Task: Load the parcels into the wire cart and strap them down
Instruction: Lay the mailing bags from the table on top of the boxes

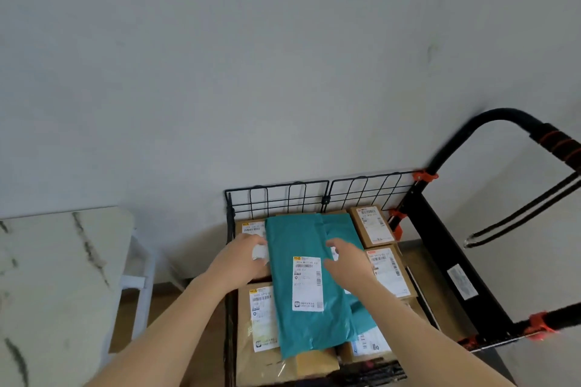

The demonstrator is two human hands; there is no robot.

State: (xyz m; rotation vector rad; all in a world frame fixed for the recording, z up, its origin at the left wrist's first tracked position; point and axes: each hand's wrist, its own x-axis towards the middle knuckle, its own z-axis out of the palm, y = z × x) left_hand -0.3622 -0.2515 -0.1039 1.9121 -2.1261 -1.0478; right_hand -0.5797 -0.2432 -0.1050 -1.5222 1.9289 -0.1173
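A black wire cart (314, 195) stands against the wall, filled with several brown cardboard parcels (372, 225). On top of them lies a long teal plastic mailer (301, 264) with a white label. My left hand (242, 256) rests at the mailer's left edge, fingers on a white label there. My right hand (349, 264) lies on the mailer's right side with fingers spread and relaxed. A second teal mailer (342, 229) peeks out beneath the first. No strap is visible on the load.
The cart's black handle (509, 118) with orange clips rises at the right. A white marble-pattern table (56, 276) stands at the left, close to the cart. A plain grey wall is behind.
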